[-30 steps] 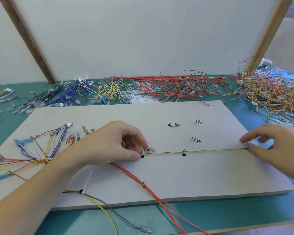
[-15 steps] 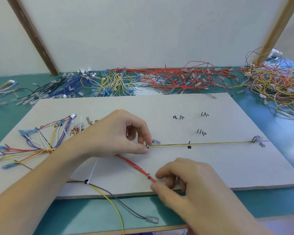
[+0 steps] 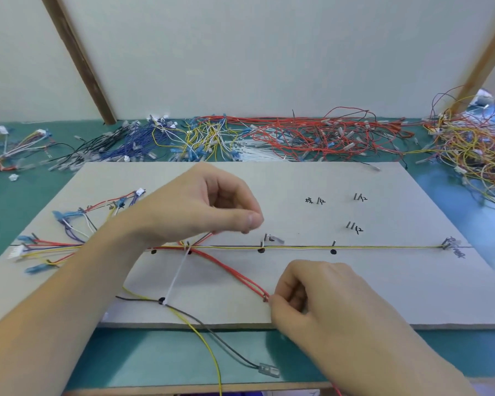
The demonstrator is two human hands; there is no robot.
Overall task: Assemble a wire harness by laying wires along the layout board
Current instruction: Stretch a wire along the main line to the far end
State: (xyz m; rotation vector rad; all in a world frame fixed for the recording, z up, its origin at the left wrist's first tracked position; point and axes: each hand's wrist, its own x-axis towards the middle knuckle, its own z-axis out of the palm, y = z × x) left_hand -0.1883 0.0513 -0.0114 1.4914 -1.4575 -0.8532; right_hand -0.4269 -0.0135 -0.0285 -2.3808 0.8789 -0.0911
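The grey layout board point(image 3: 383, 284) lies in front of me with pegs, black dots and handwritten marks. A yellow wire pair point(image 3: 383, 247) runs straight along its line to the right-end peg point(image 3: 445, 243). Two red wires point(image 3: 229, 270) slant from the junction down to a peg near the front edge. My right hand point(image 3: 320, 298) pinches these red wires at that peg. Just above the line, my left hand point(image 3: 203, 207) hovers with curled fingers and thumb against forefinger. Thin red and dark strands point(image 3: 207, 235) rise from the junction into it.
A white cable tie point(image 3: 176, 277) slants across the board. A black wire with a clear terminal point(image 3: 269, 370) and a yellow wire hang over the front edge. Coloured wire ends point(image 3: 55, 247) fan out at the left. Loose wire heaps point(image 3: 312, 135) line the back and right.
My left hand has let go of the yellow pair at the middle peg and lifted up and left. My right hand came from the right-end peg to the red wires near the front edge.
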